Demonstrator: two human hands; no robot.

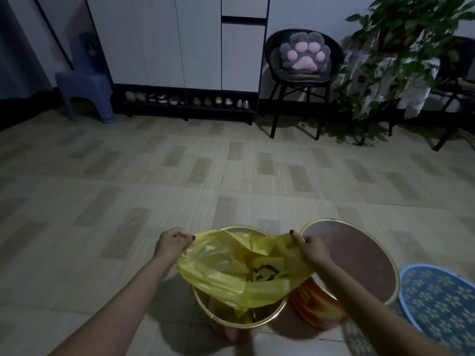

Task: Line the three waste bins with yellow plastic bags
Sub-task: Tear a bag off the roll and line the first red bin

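Note:
A yellow plastic bag (231,273) with a dark print is held open over a round bin with a gold rim (270,318) at the bottom centre. My left hand (173,244) pinches the bag's left edge. My right hand (312,249) pinches its right edge. The bag's lower end hangs inside that bin. A second gold-rimmed bin (359,265) with an orange patterned side stands to the right, its inside bare and brownish. A third bin with a blue rim and a blue patterned inside (437,301) sits at the far right, cut by the frame's edge.
The bins stand on a tiled floor (180,176). At the back are a white cabinet over a shoe shelf (187,98), a blue plastic stool (86,93), a black chair with a paw cushion (304,56) and a trailing plant (401,47).

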